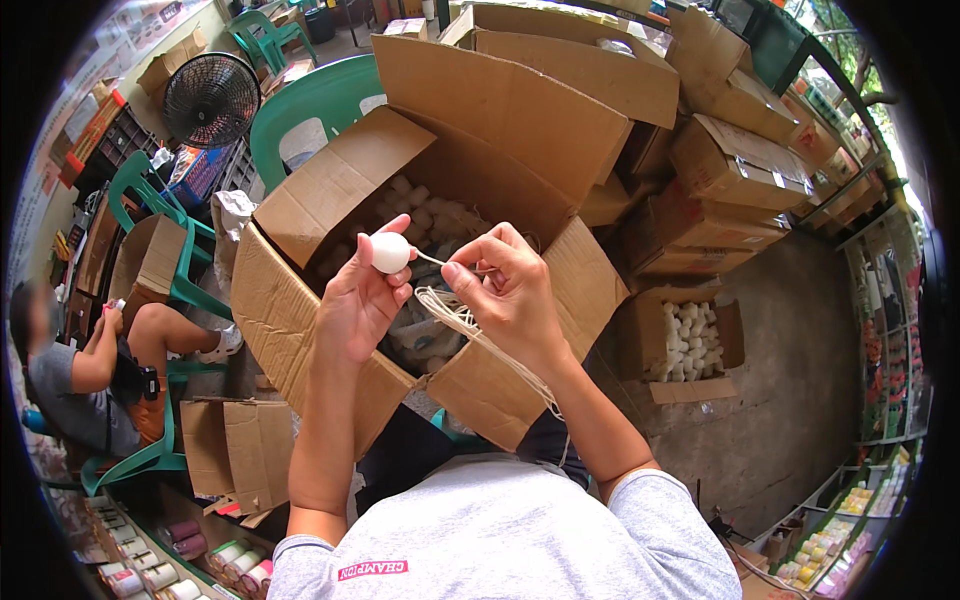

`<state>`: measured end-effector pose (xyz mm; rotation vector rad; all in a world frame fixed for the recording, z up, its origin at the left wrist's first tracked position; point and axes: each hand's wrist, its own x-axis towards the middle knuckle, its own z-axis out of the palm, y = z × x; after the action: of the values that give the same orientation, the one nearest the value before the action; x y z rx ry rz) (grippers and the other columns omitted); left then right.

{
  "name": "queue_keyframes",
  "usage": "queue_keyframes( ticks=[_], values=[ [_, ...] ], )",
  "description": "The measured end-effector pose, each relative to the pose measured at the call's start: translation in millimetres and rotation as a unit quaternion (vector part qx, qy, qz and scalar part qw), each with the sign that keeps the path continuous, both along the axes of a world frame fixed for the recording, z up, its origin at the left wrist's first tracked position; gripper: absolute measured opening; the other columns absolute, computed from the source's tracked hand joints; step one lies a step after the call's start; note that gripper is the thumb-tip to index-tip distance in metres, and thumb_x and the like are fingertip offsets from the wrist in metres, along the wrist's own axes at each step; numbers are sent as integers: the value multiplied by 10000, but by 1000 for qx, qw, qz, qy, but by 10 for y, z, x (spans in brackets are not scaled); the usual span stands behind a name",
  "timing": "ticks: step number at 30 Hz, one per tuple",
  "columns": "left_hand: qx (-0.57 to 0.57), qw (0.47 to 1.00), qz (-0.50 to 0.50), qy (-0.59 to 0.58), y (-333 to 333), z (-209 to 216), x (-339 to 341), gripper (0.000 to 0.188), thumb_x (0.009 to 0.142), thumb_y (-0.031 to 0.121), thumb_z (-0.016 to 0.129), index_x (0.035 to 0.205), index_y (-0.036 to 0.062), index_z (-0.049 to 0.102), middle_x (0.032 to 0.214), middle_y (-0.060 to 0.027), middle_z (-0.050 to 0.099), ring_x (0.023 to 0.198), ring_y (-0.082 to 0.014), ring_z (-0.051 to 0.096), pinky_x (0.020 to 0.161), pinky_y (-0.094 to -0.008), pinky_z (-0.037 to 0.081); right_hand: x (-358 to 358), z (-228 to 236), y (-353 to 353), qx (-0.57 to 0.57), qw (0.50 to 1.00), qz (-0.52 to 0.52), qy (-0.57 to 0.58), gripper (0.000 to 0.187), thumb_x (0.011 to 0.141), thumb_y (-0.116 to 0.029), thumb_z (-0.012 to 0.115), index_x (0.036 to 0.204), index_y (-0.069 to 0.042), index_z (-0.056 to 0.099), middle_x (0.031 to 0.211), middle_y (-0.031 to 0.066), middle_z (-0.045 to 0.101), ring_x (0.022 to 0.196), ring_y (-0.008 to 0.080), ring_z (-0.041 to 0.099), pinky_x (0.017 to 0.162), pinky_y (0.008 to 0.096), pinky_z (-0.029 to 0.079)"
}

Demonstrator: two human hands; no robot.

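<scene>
Above a big open cardboard box, my left hand (362, 300) holds a small, smooth white rounded piece (391, 252), which looks like a candle, between thumb and fingers. From it a thin white cord (430, 259) runs to my right hand (507, 292), whose thumb and forefinger pinch the cord. A looped bundle of white cords (455, 313) hangs below the right hand and trails along the forearm. Inside the box (500, 130) lie many similar white pieces (425, 212) and some pale cords, partly hidden by my hands.
At the right, a smaller carton (650, 335) of white pieces stands on the floor. Stacked cartons (720, 220) rise behind it. A green plastic chair (315, 110) is behind the big box. A seated person (95, 370) works at the left. Jars (235, 560) stand lower left.
</scene>
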<state>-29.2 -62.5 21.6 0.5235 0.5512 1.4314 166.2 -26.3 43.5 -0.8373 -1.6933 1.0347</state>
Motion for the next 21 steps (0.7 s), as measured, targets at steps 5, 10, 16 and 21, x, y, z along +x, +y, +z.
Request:
queue_keyframes(
  ticks=[5, 10, 16, 21],
  values=[
    [21, 996, 25, 79, -50, 52, 81, 639, 977, 396, 559, 1434, -7, 366, 1007, -97, 624, 759, -89, 543, 681, -255, 498, -30, 44, -36, 16, 1000, 15, 4, 99, 801, -98, 719, 801, -11, 671, 773, 72, 512, 687, 159, 504, 570, 294, 418],
    [38, 991, 35, 121, -73, 102, 133, 642, 965, 371, 587, 1442, 4, 363, 1003, -94, 632, 750, -80, 558, 681, -239, 495, -33, 63, -46, 13, 1000, 18, -2, 115, 794, -96, 712, 790, 6, 660, 772, 91, 525, 696, 180, 526, 620, 308, 457],
    [44, 987, 48, 148, -91, 104, 142, 638, 942, 344, 630, 1442, 29, 388, 972, -64, 636, 745, -71, 564, 677, -227, 493, -28, 69, -41, 2, 1000, 22, -16, 125, 800, -95, 697, 783, 20, 650, 768, 101, 532, 691, 189, 546, 647, 315, 478],
    [39, 980, 68, 181, -108, 125, 174, 632, 928, 321, 656, 1439, 46, 406, 951, -33, 630, 762, -62, 570, 667, -215, 491, -58, 30, -38, 18, 1000, 8, -6, 114, 805, -82, 687, 790, 20, 638, 772, 103, 542, 685, 197, 574, 642, 316, 492]
  ],
)
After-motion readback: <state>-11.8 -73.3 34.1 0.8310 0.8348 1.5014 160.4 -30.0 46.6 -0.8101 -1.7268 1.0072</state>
